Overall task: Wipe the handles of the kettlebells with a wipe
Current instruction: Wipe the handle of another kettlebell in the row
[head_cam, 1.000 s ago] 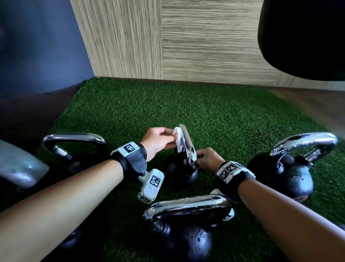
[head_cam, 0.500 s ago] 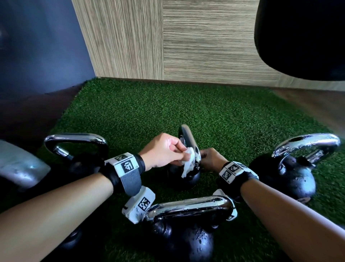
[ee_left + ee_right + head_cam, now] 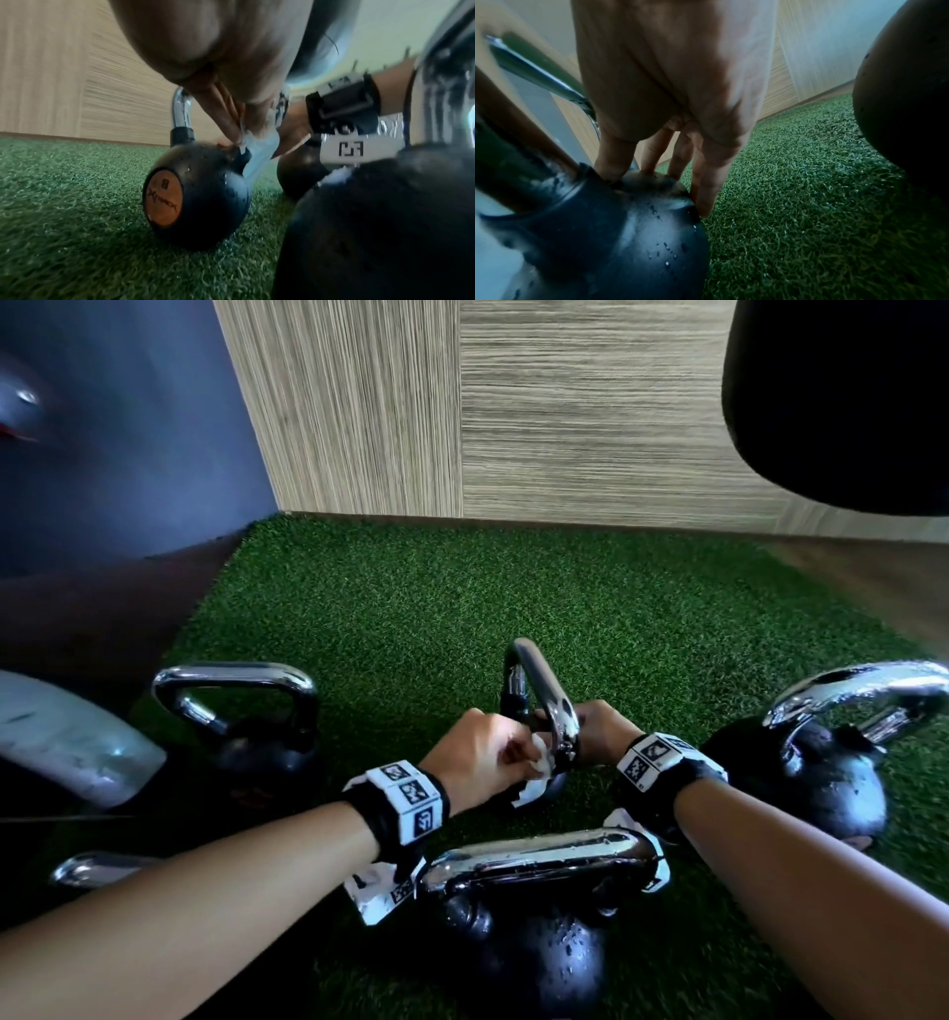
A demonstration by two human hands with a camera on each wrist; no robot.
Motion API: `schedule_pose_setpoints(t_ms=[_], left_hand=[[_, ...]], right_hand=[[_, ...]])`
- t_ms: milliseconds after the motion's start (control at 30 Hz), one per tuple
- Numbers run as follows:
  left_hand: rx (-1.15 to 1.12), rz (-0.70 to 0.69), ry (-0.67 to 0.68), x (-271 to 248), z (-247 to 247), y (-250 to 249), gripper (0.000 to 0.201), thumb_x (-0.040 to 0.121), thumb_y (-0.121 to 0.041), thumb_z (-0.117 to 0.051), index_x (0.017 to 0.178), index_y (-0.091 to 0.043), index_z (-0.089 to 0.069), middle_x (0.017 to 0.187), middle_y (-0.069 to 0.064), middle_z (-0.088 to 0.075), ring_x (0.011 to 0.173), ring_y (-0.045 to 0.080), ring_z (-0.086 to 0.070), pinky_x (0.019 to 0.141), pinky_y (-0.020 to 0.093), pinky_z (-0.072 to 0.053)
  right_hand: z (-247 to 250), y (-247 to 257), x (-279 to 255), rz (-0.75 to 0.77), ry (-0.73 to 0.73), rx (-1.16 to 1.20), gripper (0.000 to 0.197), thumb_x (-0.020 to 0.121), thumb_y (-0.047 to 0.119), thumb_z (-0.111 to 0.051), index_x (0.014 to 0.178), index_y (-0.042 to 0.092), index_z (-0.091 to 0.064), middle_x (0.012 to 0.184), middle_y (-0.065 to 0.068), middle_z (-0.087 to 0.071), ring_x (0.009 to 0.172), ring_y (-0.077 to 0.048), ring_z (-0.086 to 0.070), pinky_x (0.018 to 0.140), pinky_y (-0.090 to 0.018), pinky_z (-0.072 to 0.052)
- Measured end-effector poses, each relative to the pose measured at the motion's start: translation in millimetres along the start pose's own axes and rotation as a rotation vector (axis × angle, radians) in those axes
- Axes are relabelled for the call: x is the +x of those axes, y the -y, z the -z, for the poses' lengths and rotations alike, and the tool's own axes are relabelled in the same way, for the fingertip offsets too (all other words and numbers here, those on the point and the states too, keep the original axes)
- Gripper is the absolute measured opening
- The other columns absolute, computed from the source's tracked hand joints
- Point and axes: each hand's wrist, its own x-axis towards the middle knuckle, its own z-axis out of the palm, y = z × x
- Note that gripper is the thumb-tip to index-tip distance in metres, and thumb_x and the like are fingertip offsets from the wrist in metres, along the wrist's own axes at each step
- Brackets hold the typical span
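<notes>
A small black kettlebell [image 3: 200, 194] with an orange "8" label stands on the green turf [image 3: 462, 608]. Its chrome handle [image 3: 539, 690] rises between my hands. My left hand [image 3: 513, 755] pinches a white wipe [image 3: 536, 765] against the lower near leg of that handle. In the left wrist view the wipe [image 3: 257, 156] hangs from my fingers [image 3: 226, 115] down to the ball. My right hand [image 3: 583, 729] is on the other side. In the right wrist view its straight fingers [image 3: 706, 182] press on top of the wet black ball [image 3: 603, 243], holding nothing.
Three larger chrome-handled kettlebells stand close by: one at left [image 3: 241, 711], one just in front of me [image 3: 539, 916], one at right [image 3: 821, 773]. A grey curved object [image 3: 61, 742] lies far left. A wood-panel wall [image 3: 565, 428] closes the back, and a dark bulk [image 3: 847, 403] hangs upper right.
My left hand has slid the wipe from the top of the small kettlebell's handle down its near leg toward the ball. The right hand has stayed on the ball.
</notes>
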Motion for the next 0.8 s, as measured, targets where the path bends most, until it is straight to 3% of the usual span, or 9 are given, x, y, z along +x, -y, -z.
schedule_pose_setpoints(t_ms=[33,100,167,233,333,433,533,700,800], left_hand=[[-0.003,-0.022,-0.002,-1,-3,0,0.008,0.082,-0.019,-0.085,0.085,-0.023,-0.079,0.083,-0.019,-0.073,0.070,-0.011,-0.067,0.071,0.007,-0.050],[-0.038,-0.013,-0.018,-3,-7,2,0.011,0.082,-0.018,-0.085,0.084,-0.024,-0.076,0.081,-0.020,-0.070,0.070,-0.010,-0.067,0.074,0.012,-0.055],[-0.113,0.077,-0.012,-3,-4,5,0.015,0.080,-0.016,-0.087,0.083,-0.022,-0.074,0.082,-0.014,-0.075,0.072,-0.001,-0.072,0.079,0.025,-0.062],[-0.215,0.205,-0.019,-2,6,7,0.014,0.080,-0.018,-0.087,0.086,-0.014,-0.075,0.084,-0.002,-0.079,0.075,0.012,-0.076,0.078,0.033,-0.064],[-0.426,0.372,-0.108,5,29,9,0.021,0.084,-0.014,-0.083,0.100,-0.003,-0.074,0.095,0.011,-0.078,0.075,0.016,-0.076,0.071,0.029,-0.064],[-0.771,0.451,-0.148,14,53,0,0.027,0.090,-0.005,-0.075,0.114,0.003,-0.067,0.107,0.019,-0.074,0.082,0.017,-0.074,0.071,0.026,-0.064],[-0.921,0.469,-0.170,24,69,-16,0.027,0.094,-0.004,-0.068,0.120,0.004,-0.064,0.101,0.013,-0.074,0.074,0.010,-0.073,0.071,0.023,-0.063],[-1.051,0.455,-0.114,33,75,-38,0.032,0.097,-0.006,-0.064,0.127,0.007,-0.060,0.105,0.015,-0.074,0.076,0.013,-0.076,0.069,0.023,-0.063],[-1.019,0.454,-0.085,33,75,-40,0.041,0.096,-0.009,-0.065,0.131,0.011,-0.057,0.111,0.020,-0.073,0.080,0.017,-0.076,0.071,0.026,-0.063]], right_hand=[[0,1,-1,-0.006,-0.001,-0.001,0.025,0.085,0.010,-0.081,0.064,0.020,-0.073,0.039,0.015,-0.059,0.033,0.006,-0.049,0.038,-0.012,-0.038],[2,3,-5,-0.011,0.017,-0.044,0.030,0.086,0.011,-0.080,0.059,0.023,-0.072,0.043,0.012,-0.062,0.040,-0.001,-0.055,0.043,-0.017,-0.042],[9,8,-9,-0.028,0.079,-0.133,0.044,0.090,0.005,-0.071,0.054,0.030,-0.072,0.048,0.010,-0.064,0.047,-0.007,-0.056,0.048,-0.021,-0.044],[23,16,-16,-0.021,0.121,-0.176,0.040,0.092,0.002,-0.066,0.067,0.033,-0.073,0.056,0.010,-0.068,0.050,-0.005,-0.057,0.048,-0.017,-0.045],[50,35,-26,0.038,0.010,-0.132,0.012,0.091,0.013,-0.072,0.096,0.023,-0.075,0.082,0.003,-0.077,0.067,-0.007,-0.069,0.057,-0.016,-0.051],[70,59,-37,0.165,-0.088,-0.060,0.004,0.089,0.017,-0.076,0.093,0.018,-0.076,0.080,-0.002,-0.077,0.071,-0.017,-0.073,0.064,-0.029,-0.061],[72,82,-52,0.278,0.001,0.082,0.019,0.087,0.010,-0.077,0.104,0.002,-0.075,0.093,-0.014,-0.077,0.081,-0.026,-0.075,0.076,-0.036,-0.064],[56,106,-62,0.397,-0.021,0.159,0.039,0.082,0.002,-0.079,0.120,0.000,-0.071,0.102,-0.015,-0.078,0.083,-0.031,-0.076,0.073,-0.036,-0.065],[53,106,-54,0.393,-0.063,0.221,0.031,0.079,0.004,-0.082,0.109,0.004,-0.076,0.099,-0.013,-0.079,0.084,-0.034,-0.077,0.076,-0.047,-0.064]])
